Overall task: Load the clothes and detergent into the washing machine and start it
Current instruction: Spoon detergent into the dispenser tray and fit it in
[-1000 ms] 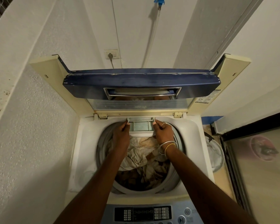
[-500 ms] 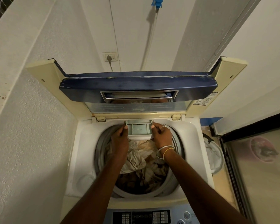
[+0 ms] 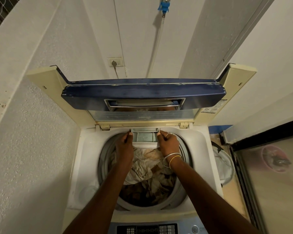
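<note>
We see the washer [image 3: 85, 149] with its lid [image 3: 142, 93] raised and crumpled beige and brown clothes [image 3: 149, 176] filling the drum. At the back rim, the left hand [image 3: 125, 146] and right hand [image 3: 168, 143] pinch the two ends of a pale grey-green detergent drawer [image 3: 145, 136], fingers closed on it. Its compartments look dusty.

The control panel [image 3: 147, 229] at the bottom centre is cut off by the frame's lower edge, its markings too small to read. Both forearms hide parts of the clothes [image 3: 147, 171] in the drum. The label [image 3: 213, 108] on the lid's right side is illegible. At right, the pink object [image 3: 274, 158] behind glass is blurred.
</note>
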Motion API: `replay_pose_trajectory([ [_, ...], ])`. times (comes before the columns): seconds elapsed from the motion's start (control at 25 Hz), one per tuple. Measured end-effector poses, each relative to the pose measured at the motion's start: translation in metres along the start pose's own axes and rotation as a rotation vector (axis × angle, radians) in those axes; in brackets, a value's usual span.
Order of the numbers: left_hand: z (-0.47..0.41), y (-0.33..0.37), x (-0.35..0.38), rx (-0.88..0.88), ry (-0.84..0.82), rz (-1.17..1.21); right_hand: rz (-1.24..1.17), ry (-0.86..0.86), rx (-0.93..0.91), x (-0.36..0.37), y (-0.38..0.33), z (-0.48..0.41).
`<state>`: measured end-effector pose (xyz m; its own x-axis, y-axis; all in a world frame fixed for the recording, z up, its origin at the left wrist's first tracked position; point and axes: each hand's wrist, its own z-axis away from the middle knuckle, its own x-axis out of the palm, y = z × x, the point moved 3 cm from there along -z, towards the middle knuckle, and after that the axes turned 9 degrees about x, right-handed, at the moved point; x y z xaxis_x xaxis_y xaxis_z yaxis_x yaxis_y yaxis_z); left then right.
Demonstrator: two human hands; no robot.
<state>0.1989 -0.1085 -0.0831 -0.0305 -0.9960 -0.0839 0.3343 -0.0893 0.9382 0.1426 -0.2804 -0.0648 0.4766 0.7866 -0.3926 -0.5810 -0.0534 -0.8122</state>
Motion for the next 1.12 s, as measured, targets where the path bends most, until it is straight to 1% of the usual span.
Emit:
replay_pose_trajectory([
  [0.12, 0.006, 0.002, 0.002, 0.025, 0.034, -0.054, -0.010, -0.020, 0.036, 0.003, 0.006, 0.000],
  [0.24, 0.010, 0.007, 0.004, 0.041, 0.052, -0.026, 0.002, -0.039, 0.059, 0.002, 0.001, 0.000],
  [0.36, 0.007, 0.007, 0.003, 0.029, 0.057, 0.016, 0.111, -0.044, 0.042, -0.002, -0.010, -0.004],
  [0.44, 0.005, 0.006, 0.003, 0.011, 0.035, 0.043, 0.136, -0.019, 0.021, -0.004, -0.015, -0.004],
  [0.6, 0.008, 0.004, 0.001, 0.000, 0.027, 0.023, 0.071, 0.045, 0.004, -0.001, -0.007, 0.002],
  [0.68, 0.008, 0.004, 0.001, -0.018, 0.028, 0.034, 0.046, 0.037, 0.011, -0.002, -0.004, 0.001],
  [0.76, 0.004, 0.009, 0.003, -0.046, 0.029, 0.056, 0.002, 0.010, 0.060, -0.003, -0.010, -0.003],
  [0.88, -0.003, 0.008, 0.003, -0.054, 0.031, 0.048, 0.062, 0.015, 0.044, -0.005, -0.018, -0.009],
  [1.12, 0.002, -0.001, 0.000, 0.000, -0.007, -0.027, 0.050, 0.050, -0.001, -0.005, -0.011, -0.004],
])
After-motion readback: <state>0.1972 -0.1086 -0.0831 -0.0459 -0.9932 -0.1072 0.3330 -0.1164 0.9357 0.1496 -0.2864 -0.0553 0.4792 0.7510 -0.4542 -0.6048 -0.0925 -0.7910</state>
